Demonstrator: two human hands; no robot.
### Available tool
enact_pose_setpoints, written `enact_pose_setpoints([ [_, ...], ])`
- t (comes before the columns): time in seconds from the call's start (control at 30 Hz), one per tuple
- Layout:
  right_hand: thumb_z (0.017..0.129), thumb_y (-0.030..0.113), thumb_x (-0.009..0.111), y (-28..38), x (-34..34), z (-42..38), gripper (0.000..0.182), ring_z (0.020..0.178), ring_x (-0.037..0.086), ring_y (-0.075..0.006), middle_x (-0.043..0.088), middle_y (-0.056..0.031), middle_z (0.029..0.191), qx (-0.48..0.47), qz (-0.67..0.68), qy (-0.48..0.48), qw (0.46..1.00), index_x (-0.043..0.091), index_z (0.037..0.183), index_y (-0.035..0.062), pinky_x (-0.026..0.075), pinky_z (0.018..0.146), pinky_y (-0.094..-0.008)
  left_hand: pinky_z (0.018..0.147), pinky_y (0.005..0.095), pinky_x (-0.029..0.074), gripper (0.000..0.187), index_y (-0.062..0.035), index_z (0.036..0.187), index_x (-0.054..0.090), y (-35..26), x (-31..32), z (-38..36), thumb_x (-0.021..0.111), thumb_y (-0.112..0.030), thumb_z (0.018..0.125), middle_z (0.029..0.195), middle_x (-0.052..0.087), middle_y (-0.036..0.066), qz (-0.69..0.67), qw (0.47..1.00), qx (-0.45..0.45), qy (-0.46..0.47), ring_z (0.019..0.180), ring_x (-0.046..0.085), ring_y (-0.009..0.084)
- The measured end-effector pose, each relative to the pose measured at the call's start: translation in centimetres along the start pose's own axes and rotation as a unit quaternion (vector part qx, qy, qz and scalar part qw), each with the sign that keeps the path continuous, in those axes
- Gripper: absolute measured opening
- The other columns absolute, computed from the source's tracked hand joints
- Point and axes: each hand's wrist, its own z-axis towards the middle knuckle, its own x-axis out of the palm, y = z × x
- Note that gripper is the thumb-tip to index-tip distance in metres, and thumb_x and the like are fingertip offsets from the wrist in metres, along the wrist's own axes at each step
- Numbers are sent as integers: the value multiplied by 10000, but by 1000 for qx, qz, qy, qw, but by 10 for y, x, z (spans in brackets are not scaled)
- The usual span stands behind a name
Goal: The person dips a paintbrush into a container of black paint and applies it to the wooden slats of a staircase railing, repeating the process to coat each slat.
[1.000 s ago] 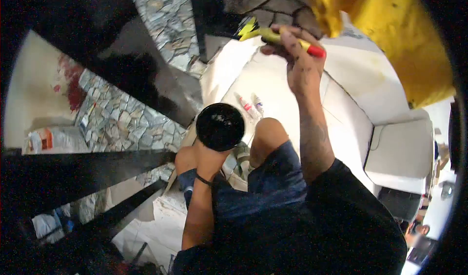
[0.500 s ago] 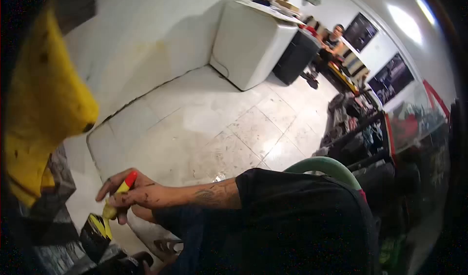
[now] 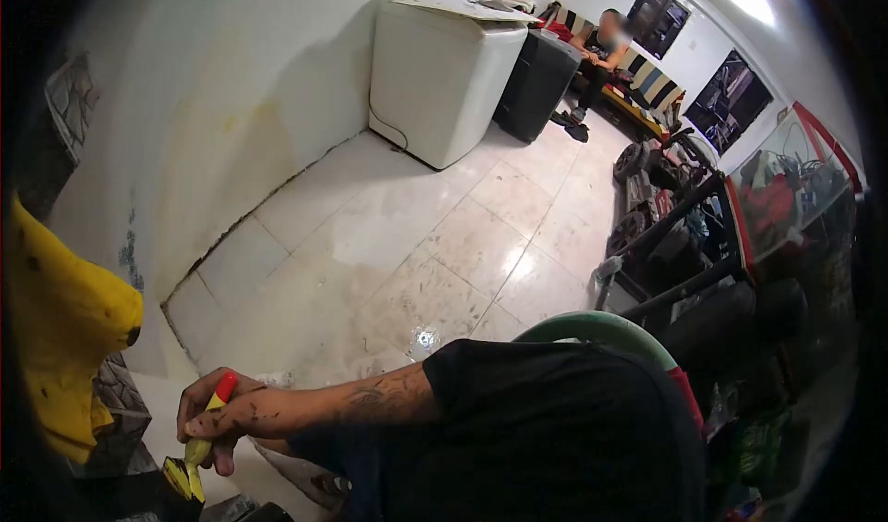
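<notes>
- The right hand (image 3: 217,416) sits at the lower left of the frame, fingers curled and pinched round the handle of a paintbrush (image 3: 199,448).
- The paintbrush has a yellow handle with a red end poking up above the knuckles; its yellow-streaked bristle head points down toward the bottom left edge.
- Dark smears mark the fingers and the back of that hand; a tattooed forearm runs from it to a black sleeve (image 3: 555,420) in the lower middle.
- The left hand does not show in the view, so its state cannot be told.
- A yellow painted form (image 3: 65,337) fills the left edge just above and beside the brush; whether the bristles touch it cannot be told.
- A patch of grey stone cladding (image 3: 120,411) lies under that yellow form, next to the hand.
- The tiled floor (image 3: 444,245) spreads pale across the middle of the frame.
- A white box-like appliance (image 3: 444,78) stands against the wall at the upper middle, with a black bin (image 3: 536,83) just beside it.
- Another person (image 3: 601,46) sits at the upper right, well apart from the hand.
- A green curved rim (image 3: 601,323) shows behind the sleeve.
</notes>
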Motion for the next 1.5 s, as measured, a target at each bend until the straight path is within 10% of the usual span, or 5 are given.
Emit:
enact_pose_setpoints([
  [0.27,842,271,686,-6,-4,7,296,549,632,-180,660,-116,742,-17,-67,6,998,598,893,-8,561,553,-288,565,452,491,782,-60,913,670,30,6,-26,463,-793,733,750,653,155,-22,997,-58,45,613,623,270],
  [0.47,755,221,741,-43,-16,43,378,861,663,-244,626,-139,957,-4,-268,33,963,627,991,-51,571,754,-363,601,476,512,891,-11,830,701,54,-10,-111,450,-855,694,793,681,171,-52,946,-266,178,650,649,287],
  [0.63,844,138,678,-95,-12,86,286,785,676,-206,660,-148,934,9,-368,45,929,609,1039,-59,562,734,-315,873,411,469,465,-68,1058,675,26,-103,-119,828,-212,643,1086,658,115,-507,847,-53,-148,980,608,321],
  [1.5,871,123,653,-212,0,227,245,712,691,-249,673,-183,879,-46,-301,102,947,636,993,-88,595,652,-351,969,386,448,631,-72,1225,565,8,-112,-64,812,-308,695,1211,604,137,-534,839,0,-105,1133,573,279],
])
